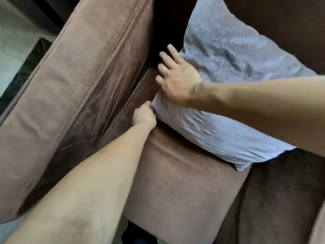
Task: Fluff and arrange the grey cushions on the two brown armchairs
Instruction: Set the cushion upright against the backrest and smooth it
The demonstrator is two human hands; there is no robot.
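Right now my left hand (144,115) pinches the near corner of the grey cushion (226,95) leaning on the brown armchair (175,191) seat, while my right hand (177,80), fingers spread, presses flat to steady it for plumping.

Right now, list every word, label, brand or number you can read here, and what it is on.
None: no readable text anywhere.
Cushion: plain grey fabric, no tag showing.
Armchair: plain brown fabric, only seams.
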